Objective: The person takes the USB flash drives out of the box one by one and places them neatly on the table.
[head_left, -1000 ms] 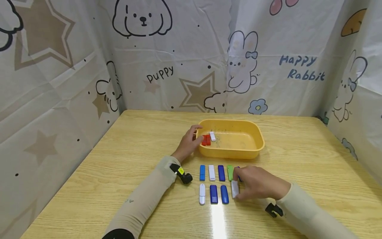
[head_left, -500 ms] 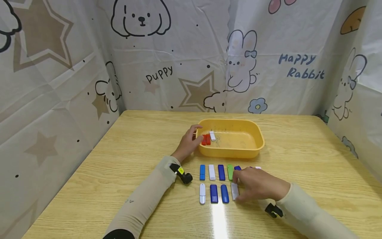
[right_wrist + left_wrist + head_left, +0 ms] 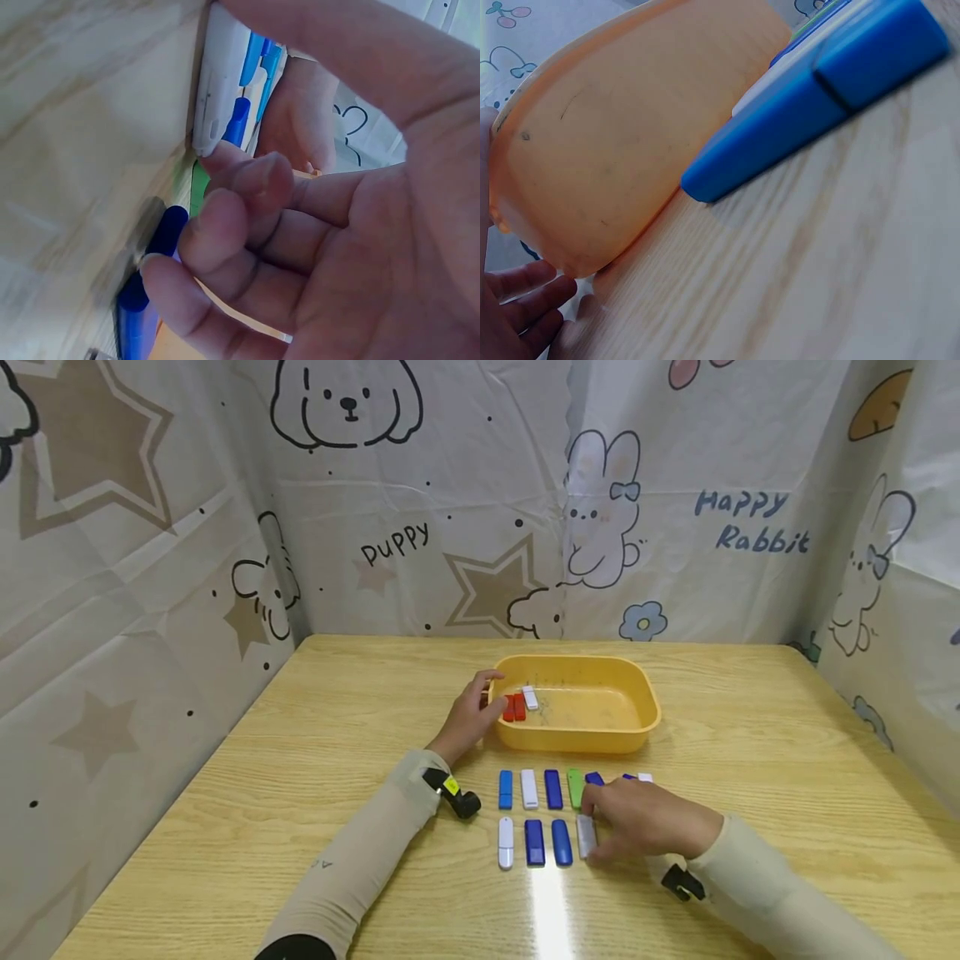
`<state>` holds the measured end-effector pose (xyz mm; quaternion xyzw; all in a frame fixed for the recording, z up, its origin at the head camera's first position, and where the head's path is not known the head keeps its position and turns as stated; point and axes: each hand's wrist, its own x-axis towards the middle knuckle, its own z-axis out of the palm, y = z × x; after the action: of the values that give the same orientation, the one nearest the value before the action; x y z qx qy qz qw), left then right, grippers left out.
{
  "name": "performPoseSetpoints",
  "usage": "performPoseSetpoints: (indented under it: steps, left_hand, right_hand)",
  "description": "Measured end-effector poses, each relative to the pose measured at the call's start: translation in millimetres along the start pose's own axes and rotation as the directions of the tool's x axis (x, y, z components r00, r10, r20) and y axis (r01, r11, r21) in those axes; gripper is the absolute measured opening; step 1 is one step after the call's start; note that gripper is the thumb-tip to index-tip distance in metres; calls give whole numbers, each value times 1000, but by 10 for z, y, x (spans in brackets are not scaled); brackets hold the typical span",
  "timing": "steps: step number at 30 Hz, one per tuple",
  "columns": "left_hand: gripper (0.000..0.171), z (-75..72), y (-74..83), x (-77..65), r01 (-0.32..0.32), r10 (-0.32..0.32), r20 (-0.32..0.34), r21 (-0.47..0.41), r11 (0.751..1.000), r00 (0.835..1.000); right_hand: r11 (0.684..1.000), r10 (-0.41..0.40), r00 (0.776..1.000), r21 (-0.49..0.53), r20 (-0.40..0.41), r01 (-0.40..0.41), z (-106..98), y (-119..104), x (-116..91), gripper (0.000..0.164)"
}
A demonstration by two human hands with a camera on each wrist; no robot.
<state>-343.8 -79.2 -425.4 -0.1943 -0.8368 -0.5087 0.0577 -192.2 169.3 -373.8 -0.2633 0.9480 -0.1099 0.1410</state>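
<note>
In the head view my right hand (image 3: 648,822) pinches a white USB stick (image 3: 587,837) between thumb and index finger, at the right end of the nearer row. The right wrist view shows this white stick (image 3: 219,82) lying along the table, its ends at the two digits; the other fingers are bent, near a blue stick (image 3: 174,229). My left hand (image 3: 465,714) grips the left end of a yellow plastic basin (image 3: 577,744), thumb over the rim. Two red USB sticks (image 3: 519,707) and a white one (image 3: 530,697) lie inside the basin.
Beside the held stick lie blue (image 3: 562,843), dark blue (image 3: 534,843) and white (image 3: 506,843) sticks. A farther row includes light blue (image 3: 506,790), white (image 3: 529,789), dark blue (image 3: 552,789) and green (image 3: 575,788) ones; my right hand partly hides its right part. A printed curtain (image 3: 420,502) surrounds the table.
The back of my right hand has dipped slightly, uncovering a blue and a white stick behind it. My left hand keeps its place on the basin. The head view has shifted a little.
</note>
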Motion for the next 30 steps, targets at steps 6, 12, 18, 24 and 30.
performPoseSetpoints:
  steps: [6, 12, 18, 24, 30]
  left_hand:
    - [44, 2, -23, 13, -8, 8, -4, -3, 1000, 1000]
    - [43, 6, -26, 20, -12, 12, -5, -10, 1000, 1000]
    - [43, 8, -11, 17, -5, 5, -7, -2, 1000, 1000]
    - [42, 9, -4, 10, 1, -1, -9, -5, 1000, 1000]
    - [43, 6, 1, 9, 2, -2, -6, 5, 1000, 1000]
  right_hand:
    - [1000, 0, 1000, 17, 3, 0, 5, -6, 0, 47]
    - [1000, 19, 1000, 21, 3, -19, 11, -24, -10, 47]
    - [1000, 8, 1000, 23, -4, -8, -5, -36, -29, 51]
    - [1000, -3, 1000, 25, -16, 3, -7, -40, -41, 54]
    - [1000, 20, 1000, 21, -7, -20, -8, -54, -34, 52]
